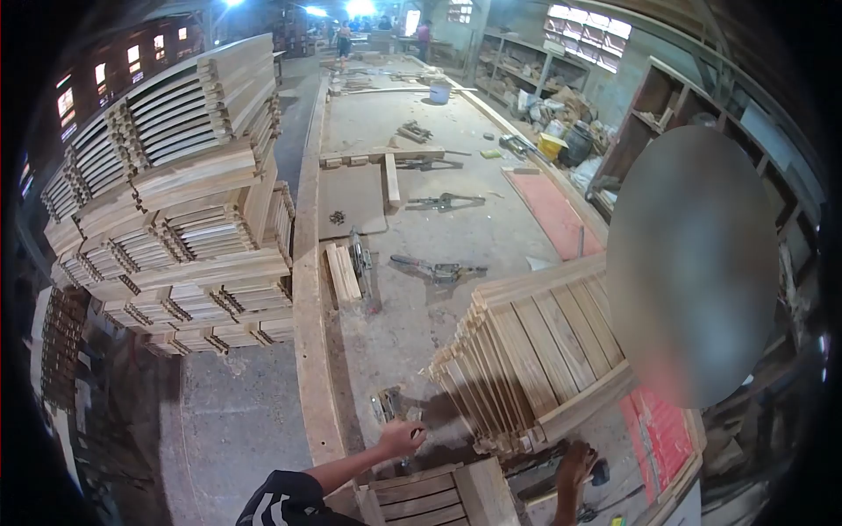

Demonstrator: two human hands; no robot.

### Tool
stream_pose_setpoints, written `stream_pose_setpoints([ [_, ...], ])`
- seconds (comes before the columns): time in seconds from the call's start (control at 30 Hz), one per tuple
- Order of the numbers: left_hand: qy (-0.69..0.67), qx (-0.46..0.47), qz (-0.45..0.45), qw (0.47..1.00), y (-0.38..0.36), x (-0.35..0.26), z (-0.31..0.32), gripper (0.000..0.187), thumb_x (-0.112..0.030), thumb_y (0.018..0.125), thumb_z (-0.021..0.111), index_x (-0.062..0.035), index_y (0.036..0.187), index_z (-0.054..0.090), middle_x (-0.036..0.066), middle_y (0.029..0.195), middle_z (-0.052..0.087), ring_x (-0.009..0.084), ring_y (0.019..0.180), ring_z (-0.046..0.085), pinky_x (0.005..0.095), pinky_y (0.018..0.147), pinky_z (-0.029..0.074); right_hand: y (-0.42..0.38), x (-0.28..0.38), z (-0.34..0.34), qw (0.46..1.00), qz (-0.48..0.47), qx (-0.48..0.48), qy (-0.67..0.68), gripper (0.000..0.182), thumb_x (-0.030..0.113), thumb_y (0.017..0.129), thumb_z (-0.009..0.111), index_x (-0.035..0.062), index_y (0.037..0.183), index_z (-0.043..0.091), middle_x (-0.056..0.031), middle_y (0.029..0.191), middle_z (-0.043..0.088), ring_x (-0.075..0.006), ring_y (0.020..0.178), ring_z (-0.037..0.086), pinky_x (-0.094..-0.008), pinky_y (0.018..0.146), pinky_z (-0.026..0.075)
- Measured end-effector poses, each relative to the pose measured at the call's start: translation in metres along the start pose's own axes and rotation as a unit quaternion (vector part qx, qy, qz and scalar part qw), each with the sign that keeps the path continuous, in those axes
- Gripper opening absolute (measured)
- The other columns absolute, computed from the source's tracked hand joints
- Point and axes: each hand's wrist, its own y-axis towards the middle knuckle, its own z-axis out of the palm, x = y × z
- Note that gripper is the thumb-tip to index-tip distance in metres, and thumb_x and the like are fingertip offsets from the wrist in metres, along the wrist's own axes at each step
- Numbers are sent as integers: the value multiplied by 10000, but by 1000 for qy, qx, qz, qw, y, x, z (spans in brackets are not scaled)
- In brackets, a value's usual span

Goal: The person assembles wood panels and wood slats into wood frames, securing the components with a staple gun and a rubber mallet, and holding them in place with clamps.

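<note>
My left hand (403,437), fingers curled in, hovers beside a metal clamp (386,405) on the worktable; whatever it may hold is too small to name. Lower right, my right hand (576,465) has its fingers bent closed next to a black-ended object (601,473), and its grip is partly hidden. Below and between both hands lies a slatted wooden panel (421,498), cut off by the frame's bottom edge. Just beyond them rises a tilted stack of slatted wooden panels (544,351).
Tall piles of slatted panels (175,228) stand left of the table. Several toggle clamps (438,269) and short wood strips (342,273) lie along the long worktable (403,324). A person with a blurred head (693,263) is close on the right, near red boards (658,438).
</note>
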Motion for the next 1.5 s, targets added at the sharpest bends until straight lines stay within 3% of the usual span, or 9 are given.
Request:
stream_pose_setpoints([
  [0.13,29,28,-1,999,1,2,0,236,-328,801,589,-124,861,693,118,674,637,328,668,636,435,640,498,11,-81,67,973,-181,-52,-137,437,232,851,549,97,1267,559,-111,1450,408,-303,1396,273,-525,1130,184],
  [0.23,40,55,-66,995,-2,2,4,230,-326,793,602,-126,858,693,105,686,631,312,722,630,425,658,482,62,-88,-7,992,50,115,24,490,242,900,515,53,1350,472,-119,1471,380,-339,1393,269,-469,1127,240],
  [0.43,30,2,-28,999,2,-6,-2,167,-230,812,615,-76,833,675,120,667,634,300,604,617,396,558,464,58,-44,24,894,299,-261,209,317,247,888,565,100,1169,585,-197,854,687,-385,807,669,-428,743,526],
  [0.67,51,76,-13,996,5,-6,-6,206,-266,814,644,-75,873,691,137,706,658,297,674,656,395,620,494,-232,155,-35,829,451,66,323,589,242,841,637,17,1339,419,-222,1450,354,-382,1334,361,-497,1044,355],
  [0.93,637,504,186,552,102,-68,-110,358,-409,867,529,-118,908,734,104,917,698,281,935,648,437,797,466,-358,126,-72,839,479,24,256,554,149,801,689,-2,1286,467,-242,1390,426,-410,1290,406,-456,1071,346],
  [1.07,662,276,313,623,116,5,-138,252,-337,781,607,-111,808,715,112,783,680,266,720,645,494,674,485,-377,99,-20,824,500,25,266,609,164,797,692,18,1336,448,-228,1415,413,-385,1328,371,-469,1069,330],
  [1.17,249,322,162,899,36,-10,-87,315,-380,775,600,-104,874,715,170,850,679,376,834,652,503,697,499,-348,99,-1,853,460,97,228,661,336,854,628,180,1444,375,-154,1537,244,-324,1412,245,-523,1057,318],
  [1.23,287,405,-38,867,-28,-71,-56,468,-441,779,614,-68,1059,655,220,987,659,392,977,627,488,787,506,-328,103,-11,855,442,171,210,664,383,867,606,260,1464,342,-155,1545,221,-350,1424,198,-520,1078,288],
  [1.5,324,143,91,931,-159,24,33,488,-295,756,670,-27,1136,523,145,1026,589,320,1006,582,481,832,448,-308,74,-13,818,453,245,258,696,514,860,549,328,1476,286,-159,1566,140,-378,1436,129,-532,1117,207],
])
